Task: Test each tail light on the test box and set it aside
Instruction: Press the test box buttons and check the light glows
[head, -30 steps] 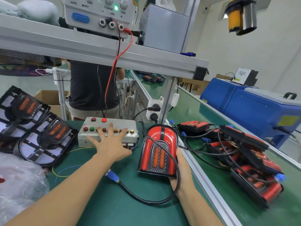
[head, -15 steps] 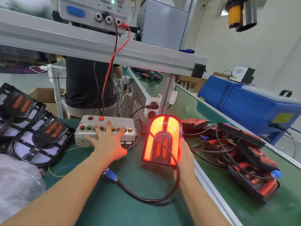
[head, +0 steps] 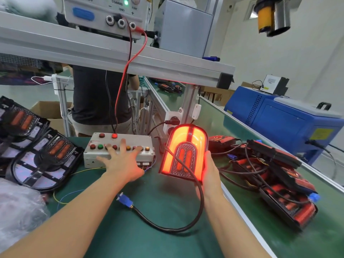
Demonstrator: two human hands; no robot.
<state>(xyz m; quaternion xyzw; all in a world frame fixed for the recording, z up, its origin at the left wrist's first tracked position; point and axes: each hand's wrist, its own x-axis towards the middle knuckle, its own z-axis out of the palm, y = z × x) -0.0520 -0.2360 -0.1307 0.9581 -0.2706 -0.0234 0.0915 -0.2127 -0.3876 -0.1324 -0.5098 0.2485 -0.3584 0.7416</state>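
tail light (head: 183,152) stands upright on the green bench (head: 130,229) in front of me, its outer band glowing red-orange, just right of the test box (head: 119,151). i have my right hand (head: 208,175) behind its right edge, propping it; the fingers sit behind the housing, so i cannot tell how they curl. my left hand (head: 122,164) lies flat on the test box, fingers straight and spread apart across the row of coloured buttons, with one red button lit above them. a black cable (head: 167,227) loops from the lamp to a blue plug (head: 125,200) lying on the bench. more red lamps are heaped in a pile (head: 275,175) to my right.
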